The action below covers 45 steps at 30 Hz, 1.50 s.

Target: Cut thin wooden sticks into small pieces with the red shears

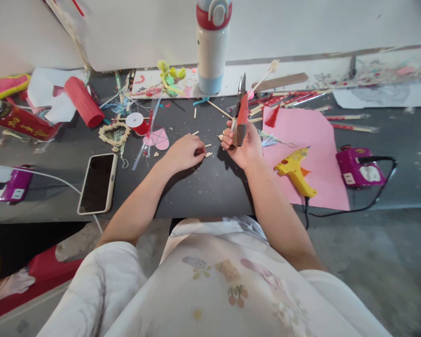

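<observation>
The right hand (248,147) gripped red-handled pliers (243,110) above the dark table (203,196); the left hand (184,152) curled low over it, whether pinching anything could not be told. Rightward lay a pink sheet (319,150), on it a yellow glue gun (294,171); short wooden pieces (208,154) lay by the left fingertips.

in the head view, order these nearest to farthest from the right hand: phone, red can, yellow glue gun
From the right hand:
1. yellow glue gun, to its right, on the pink sheet
2. phone, to its left, near the table's front edge
3. red can, at the far left
</observation>
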Each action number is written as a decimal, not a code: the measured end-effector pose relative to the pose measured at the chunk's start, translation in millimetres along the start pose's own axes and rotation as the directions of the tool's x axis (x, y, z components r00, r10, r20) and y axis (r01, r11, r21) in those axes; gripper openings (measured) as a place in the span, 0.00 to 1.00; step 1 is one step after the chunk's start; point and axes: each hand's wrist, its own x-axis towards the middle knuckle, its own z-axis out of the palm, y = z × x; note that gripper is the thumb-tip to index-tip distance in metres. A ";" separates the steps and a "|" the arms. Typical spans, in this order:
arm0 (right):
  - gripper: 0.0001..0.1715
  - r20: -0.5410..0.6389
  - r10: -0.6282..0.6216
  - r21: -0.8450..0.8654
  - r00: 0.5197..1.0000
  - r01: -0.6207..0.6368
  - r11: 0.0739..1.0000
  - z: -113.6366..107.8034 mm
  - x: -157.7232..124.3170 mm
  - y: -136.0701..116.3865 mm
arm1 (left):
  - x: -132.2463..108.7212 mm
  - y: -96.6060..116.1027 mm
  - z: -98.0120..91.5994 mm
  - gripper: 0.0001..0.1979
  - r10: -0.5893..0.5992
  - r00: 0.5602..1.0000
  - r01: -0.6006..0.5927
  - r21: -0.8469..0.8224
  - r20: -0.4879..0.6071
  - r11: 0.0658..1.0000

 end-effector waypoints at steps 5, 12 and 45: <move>0.22 -0.018 0.019 0.034 1.000 -0.018 0.999 0.8 0.2 -0.3 | -1.4 1.1 -1.1 0.10 -0.001 1.000 0.001 0.005 -0.003 1.000; 0.21 -0.040 0.034 0.033 0.999 -0.032 0.999 2.0 -0.4 0.0 | -3.4 2.1 -3.5 0.09 -0.036 0.999 0.036 0.027 -0.008 0.999; 0.18 -0.024 0.029 0.022 0.999 -0.029 0.999 2.7 -0.1 -3.7 | -9.4 -5.3 -10.3 0.08 -0.355 0.918 0.370 0.062 -0.175 0.927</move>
